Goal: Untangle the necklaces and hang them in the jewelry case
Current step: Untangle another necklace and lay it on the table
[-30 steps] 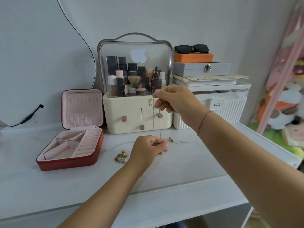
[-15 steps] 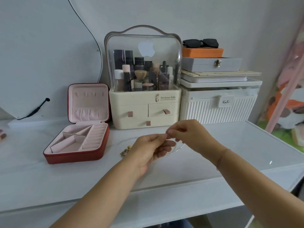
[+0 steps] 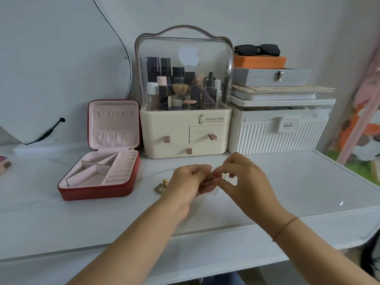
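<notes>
The left hand [image 3: 190, 183] and right hand [image 3: 243, 182] each pinch the thin silver necklace [image 3: 216, 191], which hangs between their fingertips.

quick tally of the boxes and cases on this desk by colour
red: 1, the open jewelry case
cream: 1, the cosmetics organiser
white: 1, the ribbed storage box
grey: 1, the clasp box
orange: 1, the flat box
total: 5
Not counted: the flat stack under the grey one, since I cannot tell what it is.
</notes>
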Demonstrator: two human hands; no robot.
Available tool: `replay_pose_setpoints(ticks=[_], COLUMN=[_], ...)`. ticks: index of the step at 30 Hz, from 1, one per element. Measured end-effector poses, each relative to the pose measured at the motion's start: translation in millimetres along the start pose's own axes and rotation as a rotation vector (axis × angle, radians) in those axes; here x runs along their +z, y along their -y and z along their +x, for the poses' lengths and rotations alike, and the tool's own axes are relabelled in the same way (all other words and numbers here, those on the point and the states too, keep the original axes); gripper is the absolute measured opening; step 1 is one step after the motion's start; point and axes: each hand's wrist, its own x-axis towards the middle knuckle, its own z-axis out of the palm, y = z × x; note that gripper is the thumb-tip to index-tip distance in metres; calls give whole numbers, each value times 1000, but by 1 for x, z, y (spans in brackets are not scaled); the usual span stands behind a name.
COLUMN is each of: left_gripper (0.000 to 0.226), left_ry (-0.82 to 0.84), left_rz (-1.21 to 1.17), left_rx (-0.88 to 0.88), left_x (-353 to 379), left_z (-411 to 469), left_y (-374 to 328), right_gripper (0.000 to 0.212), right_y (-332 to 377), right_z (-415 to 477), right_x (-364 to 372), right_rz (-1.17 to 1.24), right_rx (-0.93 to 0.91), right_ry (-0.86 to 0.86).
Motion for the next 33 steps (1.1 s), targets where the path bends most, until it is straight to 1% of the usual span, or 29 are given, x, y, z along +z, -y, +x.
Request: replay_pose_setpoints(ticks=[3,5,7,10,14,16,17,19,21,23,25,27,30,33], left_gripper=[17,15,13,13,11,10,10,10,7,3,5,5,4,4], left_ry=[-30,-53,-65,-69,-13,14,15,7,-12,-38,-70,-113,-197,-246], left_rz=[-5,-18,-30,-31,23,90,125,181,226,270,338,455,615,597], left_rx=[-17,-28,-36,-40,-17,-3,1,11,30,67,121,180,251,275], left_x=[4,6,6,6,-1,-4,-6,-7,-6,-4,-3,-1,1,4], left_z=[0,0,0,0,-2,-3,-3,-3,-3,-4,-4,-2,-2,-3], left_y=[2,1,0,-2,-2,-2,-2,-2,-3,-3,-3,-1,2,4], right_gripper=[8,4,5,8,5,5,7,11,14,15,14,13,13,14], right_y=[0,0,0,-1,-3,-4,-4,-4,-4,-4,-3,-3,-2,1], right_z=[-3,-4,-5,-4,2,6,7,9,10,12,13,13,12,10], right_x=[8,11,13,14,9,5,4,2,2,1,1,2,7,12], right_rz=[-110,-121,-98,-4,364,545,619,670,652,609,508,405,309,257], right_rx=[-72,-84,-56,42,299,422,463,491,489,479,428,358,274,235], right_ry=[-129,-200,-224,-146,57,114,133,170,179,152,125,110,89,49])
